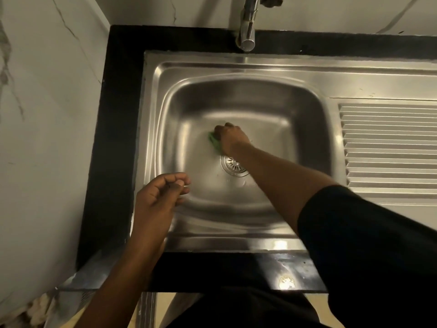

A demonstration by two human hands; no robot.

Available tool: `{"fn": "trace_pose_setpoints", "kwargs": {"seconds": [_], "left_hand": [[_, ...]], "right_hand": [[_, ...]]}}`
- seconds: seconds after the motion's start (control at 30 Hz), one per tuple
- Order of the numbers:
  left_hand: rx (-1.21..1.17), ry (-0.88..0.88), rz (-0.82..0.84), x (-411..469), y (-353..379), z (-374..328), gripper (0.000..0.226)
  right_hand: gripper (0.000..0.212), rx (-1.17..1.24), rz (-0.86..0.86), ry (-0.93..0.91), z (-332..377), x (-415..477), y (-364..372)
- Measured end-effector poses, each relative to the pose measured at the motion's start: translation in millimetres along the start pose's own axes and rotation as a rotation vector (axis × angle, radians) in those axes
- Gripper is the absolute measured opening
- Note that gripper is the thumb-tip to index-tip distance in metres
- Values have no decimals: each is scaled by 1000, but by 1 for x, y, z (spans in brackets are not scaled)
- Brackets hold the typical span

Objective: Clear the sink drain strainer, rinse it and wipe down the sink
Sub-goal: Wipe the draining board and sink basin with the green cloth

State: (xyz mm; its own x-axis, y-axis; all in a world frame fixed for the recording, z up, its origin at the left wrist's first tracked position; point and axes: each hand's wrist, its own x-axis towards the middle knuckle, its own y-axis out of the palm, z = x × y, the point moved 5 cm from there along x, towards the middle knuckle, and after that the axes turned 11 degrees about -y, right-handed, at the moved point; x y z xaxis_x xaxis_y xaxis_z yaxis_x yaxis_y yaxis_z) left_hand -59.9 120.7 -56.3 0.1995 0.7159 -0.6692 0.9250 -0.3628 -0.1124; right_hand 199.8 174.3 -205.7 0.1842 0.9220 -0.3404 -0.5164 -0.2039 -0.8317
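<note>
Strainer (234, 166) is sitting in its drain at the bottom of the sink (295, 110), seated flat, and part of it is hiding under the right forearm. What shows of its slots is looking clean, no clumps of scraps, so the clearing and rinsing appear to be behind us, though the covered part cannot be checked.

Right hand (233, 138) is reaching down into the basin and pressing a green scrubbing pad (213, 140) against the sink floor, just beyond the strainer toward the back wall. Its fingers are curled down and clamped on the pad, which is peeking out on the left side of the knuckles.

Left hand (158, 197) is hovering over the near left corner of the basin, touching nothing, its fingers (176, 179) loosely curled with the thumb resting against them, holding nothing that can be made out.

Tap (247, 24) is hanging over the back rim with no water running. A few droplets are glinting near the drain.

So the wipe-down is the step in hand. By my reckoning it is partway: the basin floor is getting attention, while the side walls, the rim and the ribbed draining board (387, 147) on the right look to be waiting their turn.
</note>
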Motion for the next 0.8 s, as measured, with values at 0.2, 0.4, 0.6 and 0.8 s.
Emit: {"fn": "trace_pose_setpoints", "kwargs": {"seconds": [0.2, 0.4, 0.6, 0.8], "left_hand": [[8, -9, 9, -3, 3, 4, 21], [-5, 1, 39, -3, 9, -5, 20], [16, 0, 63, 2, 12, -11, 21], [34, -2, 80, 9, 10, -11, 21]], "right_hand": [[34, -171, 45, 77, -63, -19, -18], [33, -163, 164, 139, -82, -74, -16], [23, -15, 229, 143, -44, -127, 27], [17, 51, 353, 68, 8, -119, 60]]}}
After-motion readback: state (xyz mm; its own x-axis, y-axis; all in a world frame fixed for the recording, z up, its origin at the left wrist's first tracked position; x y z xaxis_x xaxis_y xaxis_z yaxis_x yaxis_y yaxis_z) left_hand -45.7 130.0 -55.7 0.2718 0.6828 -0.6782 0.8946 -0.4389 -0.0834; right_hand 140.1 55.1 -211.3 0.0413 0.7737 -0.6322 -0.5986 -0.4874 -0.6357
